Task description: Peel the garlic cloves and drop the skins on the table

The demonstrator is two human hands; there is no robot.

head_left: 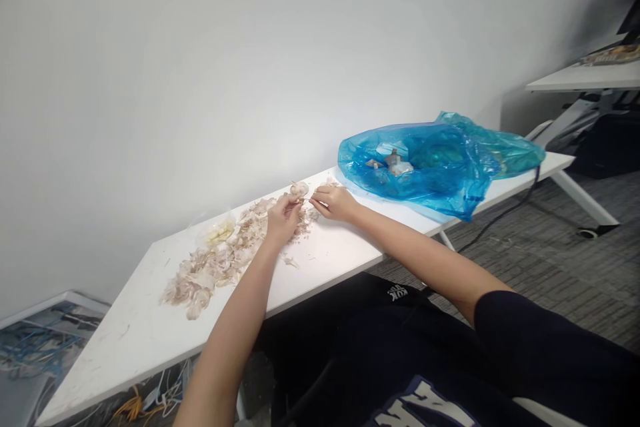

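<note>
Okay, my left hand (283, 219) and right hand (334, 203), close together by garlic skins (197, 273).
Both hands' fingers pinch shut; around what, I can't tell.

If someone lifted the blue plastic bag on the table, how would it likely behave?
The blue plastic bag would probably sag and fold rather than hold its shape, since its see-through film looks thin and crumpled. Its glossy sheen suggests it may feel slippery. The small items inside look loose, so they could shift as it tilts.
</note>
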